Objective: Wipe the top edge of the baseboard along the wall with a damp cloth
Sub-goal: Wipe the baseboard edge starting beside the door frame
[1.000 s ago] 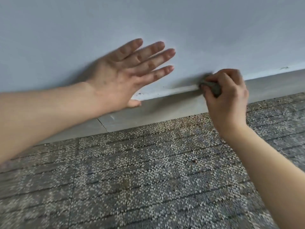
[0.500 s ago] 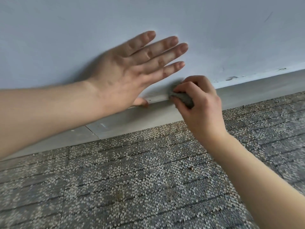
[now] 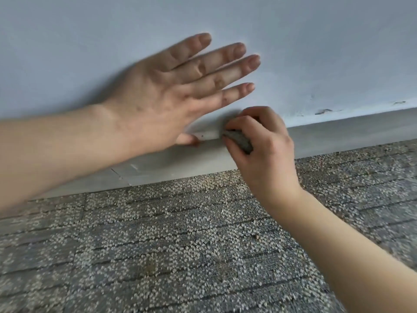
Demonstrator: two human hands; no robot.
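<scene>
The right hand (image 3: 261,152) gripped a mostly hidden cloth (image 3: 238,141) on the baseboard (image 3: 338,138); the left hand (image 3: 171,98), blurred, seemingly lay flat, fingers spread, against the wall (image 3: 316,41).

matt painted wall (image 3: 316,41); smooth grey baseboard (image 3: 338,136); rough looped carpet (image 3: 180,245); grey cloth (image 3: 239,141)

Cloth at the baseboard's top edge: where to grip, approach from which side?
Probably its bunched middle: the cloth is a small wad. Come from the floor side, as the right hand does; the wall backs it and the left hand crowds its left.
</scene>
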